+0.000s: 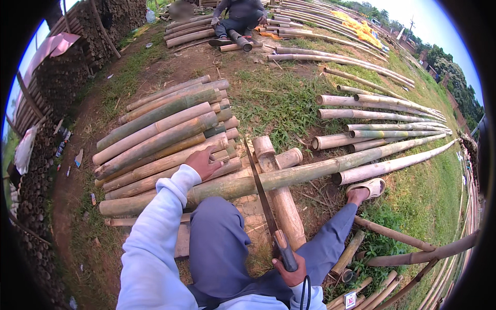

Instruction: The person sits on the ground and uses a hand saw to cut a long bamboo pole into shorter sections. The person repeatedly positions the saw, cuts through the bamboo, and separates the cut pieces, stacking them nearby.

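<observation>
In my right hand [290, 271] is the handle of a handsaw [264, 200], its long blade pointing away from me. The blade lies against the side of a long greenish bamboo pole [310, 171] or just over it; I cannot tell whether it bites. That pole runs across in front of my knees and rests over a support of crossed bamboo pieces [287, 209]. My left hand [205, 163], fingers apart, is above the near ends of the cut bamboo lengths [175, 121] piled at the left, just beyond the pole. Whether it touches them is unclear.
Several long bamboo poles [382, 114] lie fanned out on the right. Far ahead a person [238, 20] sits among more poles. At lower right stands a bamboo frame [413, 257] above short pieces. Bamboo stacks [67, 82] rise at the left, and a yellow sheet [359, 27] lies far right.
</observation>
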A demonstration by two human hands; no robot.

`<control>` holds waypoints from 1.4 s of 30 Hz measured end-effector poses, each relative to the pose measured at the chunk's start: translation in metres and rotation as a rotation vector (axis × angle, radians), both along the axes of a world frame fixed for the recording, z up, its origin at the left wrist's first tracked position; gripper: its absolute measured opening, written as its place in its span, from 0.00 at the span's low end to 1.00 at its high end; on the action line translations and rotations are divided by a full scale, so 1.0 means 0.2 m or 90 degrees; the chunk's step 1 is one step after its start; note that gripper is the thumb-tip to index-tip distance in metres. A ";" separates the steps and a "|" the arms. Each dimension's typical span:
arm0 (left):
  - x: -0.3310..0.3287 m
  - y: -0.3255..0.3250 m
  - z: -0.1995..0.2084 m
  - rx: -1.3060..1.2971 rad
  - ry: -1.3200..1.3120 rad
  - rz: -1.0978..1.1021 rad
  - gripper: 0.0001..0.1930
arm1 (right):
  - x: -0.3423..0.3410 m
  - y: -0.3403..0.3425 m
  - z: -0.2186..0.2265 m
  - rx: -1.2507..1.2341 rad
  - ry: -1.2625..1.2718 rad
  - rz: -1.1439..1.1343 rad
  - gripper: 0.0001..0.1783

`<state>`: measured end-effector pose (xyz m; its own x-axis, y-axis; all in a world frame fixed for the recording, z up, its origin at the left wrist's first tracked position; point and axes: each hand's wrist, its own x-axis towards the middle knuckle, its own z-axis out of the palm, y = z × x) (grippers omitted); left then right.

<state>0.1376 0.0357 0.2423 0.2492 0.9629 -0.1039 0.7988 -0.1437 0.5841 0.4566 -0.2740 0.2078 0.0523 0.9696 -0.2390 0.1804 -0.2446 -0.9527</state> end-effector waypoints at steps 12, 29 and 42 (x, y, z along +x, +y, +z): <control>-0.51 1.01 0.64 0.287 0.054 0.352 0.43 | 0.03 -0.02 -0.08 0.002 -0.018 0.026 0.17; -0.28 -0.23 -0.26 0.048 0.161 0.021 0.25 | 0.00 -0.01 0.00 0.063 -0.014 -0.022 0.13; -0.06 0.35 0.39 -0.212 -0.878 -0.175 0.32 | 0.01 -0.01 -0.02 -0.009 -0.032 0.022 0.22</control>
<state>0.1263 0.1059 0.3201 0.5040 0.8485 0.1613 -0.4478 0.0971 0.8888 0.4594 -0.2754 0.2045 0.0314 0.9677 -0.2501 0.2371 -0.2503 -0.9387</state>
